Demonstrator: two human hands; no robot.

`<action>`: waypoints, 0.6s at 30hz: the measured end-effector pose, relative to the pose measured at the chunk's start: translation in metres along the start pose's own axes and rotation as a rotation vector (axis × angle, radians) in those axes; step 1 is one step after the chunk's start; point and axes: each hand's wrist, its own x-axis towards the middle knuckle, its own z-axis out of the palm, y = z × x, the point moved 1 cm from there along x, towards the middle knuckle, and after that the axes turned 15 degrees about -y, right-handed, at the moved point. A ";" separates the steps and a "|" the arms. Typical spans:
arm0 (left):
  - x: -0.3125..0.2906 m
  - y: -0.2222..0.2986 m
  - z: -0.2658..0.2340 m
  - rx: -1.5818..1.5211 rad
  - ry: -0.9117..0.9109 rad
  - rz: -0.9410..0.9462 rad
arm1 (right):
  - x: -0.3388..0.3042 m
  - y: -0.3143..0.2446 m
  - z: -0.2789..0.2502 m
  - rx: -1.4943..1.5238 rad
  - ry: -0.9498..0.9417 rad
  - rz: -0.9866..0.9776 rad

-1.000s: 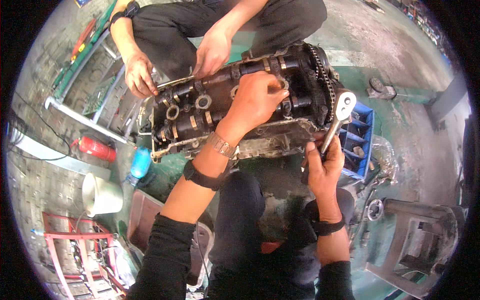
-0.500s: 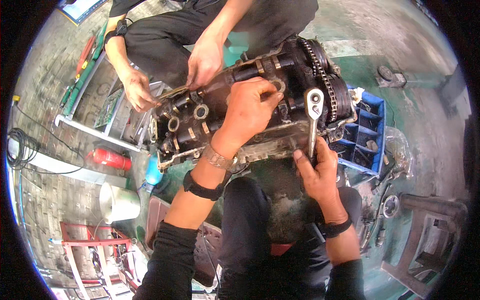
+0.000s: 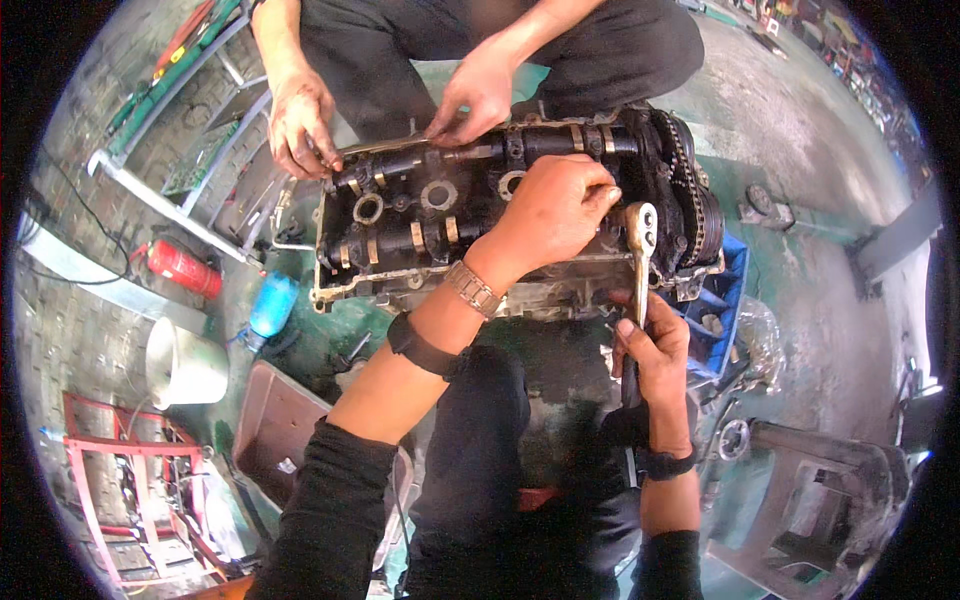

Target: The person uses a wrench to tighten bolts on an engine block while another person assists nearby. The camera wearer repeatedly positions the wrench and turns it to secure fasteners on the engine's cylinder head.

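Note:
An engine's cylinder head (image 3: pixel 400 275), dark and oily, lies crosswise in front of me, with two camshafts and a timing chain (image 3: pixel 690 190) at its right end. Over its right half is my left hand (image 3: pixel 550 215), fingers curled and pinched together; whatever they hold is hidden. My right hand (image 3: pixel 655 350) grips the dark handle of a chrome ratchet wrench (image 3: pixel 641 260). The wrench stands upright in view, its round head beside the chain end. Across from me, a co-worker's two hands (image 3: pixel 475 100) touch or hover by the cylinder head's far edge.
A blue divided parts bin (image 3: pixel 735 270) sits right of the cylinder head. Below it are loose metal parts and a grey stool (image 3: pixel 800 490). To the left are a red fire extinguisher (image 3: pixel 182 268), a blue bottle (image 3: pixel 272 303), a white bucket (image 3: pixel 185 365), a brown tray (image 3: pixel 275 425) and a metal frame (image 3: pixel 170 215).
The whole view has shifted. My left hand has moved right along the cylinder head, uncovering a round hole. My right hand still holds the ratchet wrench near the chain end.

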 end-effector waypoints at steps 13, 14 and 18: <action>-0.003 -0.004 -0.005 -0.146 -0.226 0.081 | -0.008 -0.044 -0.024 -0.426 -0.050 0.256; -0.003 -0.004 -0.006 -0.145 -0.247 0.077 | -0.008 -0.049 -0.026 -0.408 -0.051 0.280; -0.007 -0.006 -0.005 -0.183 -0.270 0.096 | 0.001 -0.073 -0.035 -0.586 -0.112 0.379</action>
